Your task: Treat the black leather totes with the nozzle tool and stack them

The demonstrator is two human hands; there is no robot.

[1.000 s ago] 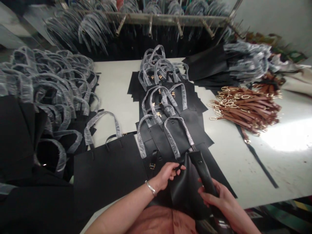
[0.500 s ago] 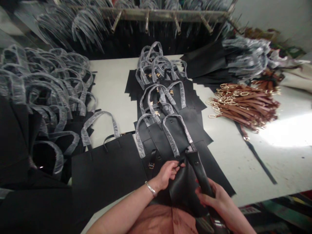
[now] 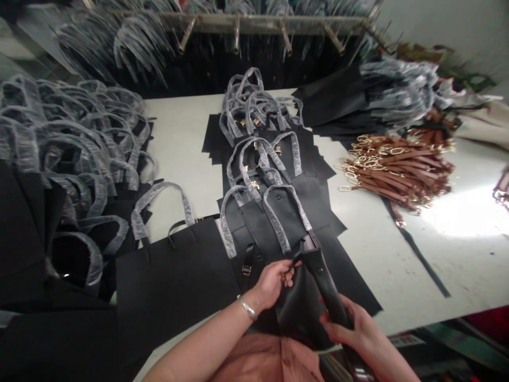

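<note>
Near the body, a black leather bag (image 3: 296, 300) lies partly folded, its near end hanging by the lap. My left hand (image 3: 275, 281), with a silver bangle at the wrist, is closed in a pinch on a thin black strap (image 3: 295, 261) at the bag's top edge. Wrapped round a folded, rounded part of the black leather (image 3: 328, 284) is my right hand (image 3: 345, 323), to the right of the left one. A plastic-wrapped handle (image 3: 278, 223) rises just beyond the left hand. Another black bag (image 3: 178, 270) lies flat at the left.
More black bags with wrapped handles (image 3: 254, 154) overlap up the middle of the white table (image 3: 175, 138). Large piles stand at the left (image 3: 75, 143) and back right (image 3: 401, 95). Brown straps with gold clips (image 3: 401, 170) lie at the right. A metal rack (image 3: 262, 24) spans the back.
The folded leather between my hands has tilted slightly, and its top end shows more of its opening. My left fingers have shifted slightly on the strap. The view has moved slightly.
</note>
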